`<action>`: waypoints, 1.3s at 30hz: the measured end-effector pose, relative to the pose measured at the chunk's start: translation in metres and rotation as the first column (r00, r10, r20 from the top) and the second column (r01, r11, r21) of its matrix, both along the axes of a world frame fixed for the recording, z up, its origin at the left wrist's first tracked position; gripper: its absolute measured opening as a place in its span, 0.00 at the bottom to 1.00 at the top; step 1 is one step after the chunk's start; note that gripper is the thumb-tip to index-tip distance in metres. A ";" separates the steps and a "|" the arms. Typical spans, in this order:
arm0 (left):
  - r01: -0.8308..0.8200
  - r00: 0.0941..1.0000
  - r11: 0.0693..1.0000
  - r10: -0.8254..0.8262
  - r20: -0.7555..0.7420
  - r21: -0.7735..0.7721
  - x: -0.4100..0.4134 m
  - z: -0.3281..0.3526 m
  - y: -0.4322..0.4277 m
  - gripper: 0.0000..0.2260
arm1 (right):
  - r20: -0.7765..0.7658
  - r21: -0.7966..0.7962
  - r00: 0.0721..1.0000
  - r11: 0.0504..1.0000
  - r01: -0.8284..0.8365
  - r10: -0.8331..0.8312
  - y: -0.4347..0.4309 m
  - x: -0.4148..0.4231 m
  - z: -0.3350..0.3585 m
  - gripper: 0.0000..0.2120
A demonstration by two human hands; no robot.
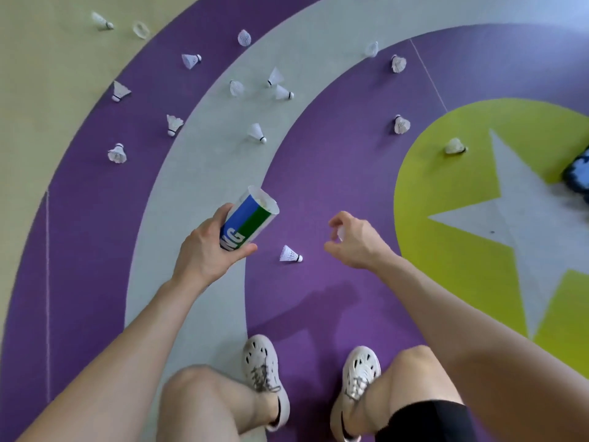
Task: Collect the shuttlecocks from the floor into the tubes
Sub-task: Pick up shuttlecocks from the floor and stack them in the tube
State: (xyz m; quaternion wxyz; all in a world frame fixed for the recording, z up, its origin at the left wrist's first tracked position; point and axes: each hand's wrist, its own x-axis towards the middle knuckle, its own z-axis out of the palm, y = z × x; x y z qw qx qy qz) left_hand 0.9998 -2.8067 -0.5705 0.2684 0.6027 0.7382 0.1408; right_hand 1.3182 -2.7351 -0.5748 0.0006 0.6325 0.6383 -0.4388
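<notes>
My left hand grips a shuttlecock tube with a blue and green label. Its open end points away from me, and white feathers show inside. My right hand hovers above the purple floor with curled fingers. A small white piece shows between them, seemingly a shuttlecock, the rest hidden by the hand. One shuttlecock lies on the floor between my hands. Several more lie scattered farther off, such as a shuttlecock on the grey band and a shuttlecock on the purple band.
I squat with both white shoes near the bottom of the view. The floor has purple, grey and beige arcs and a yellow-green circle with a grey star. A blue patterned object sits at the right edge.
</notes>
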 end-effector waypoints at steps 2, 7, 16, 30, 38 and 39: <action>-0.017 1.000 1.000 0.017 -0.005 -0.018 -0.011 0.052 -0.016 0.35 | 0.017 -0.066 1.000 0.998 -0.018 0.019 -0.010 -0.009 0.043 0.22; -0.069 0.997 0.996 0.068 -0.028 -0.060 -0.044 0.155 -0.064 0.37 | 0.136 -0.105 0.988 0.992 -0.064 0.078 -0.034 -0.048 0.135 0.19; -0.174 0.985 0.980 0.171 -0.034 -0.101 -0.170 0.242 -0.132 0.39 | 0.209 -0.133 0.946 0.965 -0.225 0.249 -0.074 -0.185 0.221 0.21; -0.183 0.980 0.983 0.180 -0.089 -0.025 -0.420 0.327 -0.134 0.38 | 0.264 0.023 0.939 0.972 -0.235 0.221 -0.076 -0.425 0.288 0.15; -0.140 0.984 0.989 0.134 -0.116 -0.044 -0.509 0.327 -0.057 0.39 | 0.245 0.017 0.957 0.986 -0.166 0.157 -0.005 -0.504 0.282 0.15; -0.125 0.985 0.991 0.120 -0.121 -0.040 -0.519 0.324 -0.042 0.39 | 0.234 0.016 0.962 0.989 -0.146 0.139 0.007 -0.513 0.278 0.15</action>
